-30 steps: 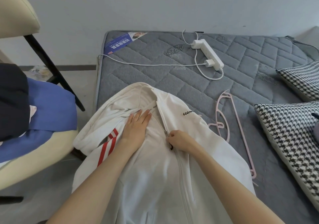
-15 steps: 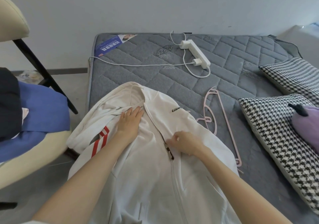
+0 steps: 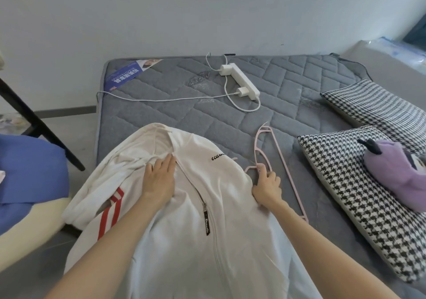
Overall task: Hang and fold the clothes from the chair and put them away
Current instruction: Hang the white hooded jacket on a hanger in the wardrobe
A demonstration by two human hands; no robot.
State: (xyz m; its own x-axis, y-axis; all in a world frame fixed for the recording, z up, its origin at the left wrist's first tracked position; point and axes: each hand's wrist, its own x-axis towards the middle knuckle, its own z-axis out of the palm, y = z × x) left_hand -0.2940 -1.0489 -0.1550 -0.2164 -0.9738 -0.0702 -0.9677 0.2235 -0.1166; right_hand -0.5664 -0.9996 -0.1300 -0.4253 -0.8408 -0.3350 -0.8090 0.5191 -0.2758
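At the left edge of the view, a blue garment lies on the cream chair, so there is more to do after this piece. The white zip jacket lies front-up over the near left corner of the grey mattress, collar toward the wall and striped sleeve spilling over the left edge. The left hand lies flat on its chest just left of the zip, fingers straight and close together, pressing the cloth down. Beside the jacket's right shoulder, the right hand has its fingers curled round the near part of the pink hanger, which lies on the mattress between the jacket and the checked pillows. This looks like the hanging step just starting. Next, the hanger must probably be lifted and fed into the collar, which is zipped partway, so it may need tilting in one arm at a time.
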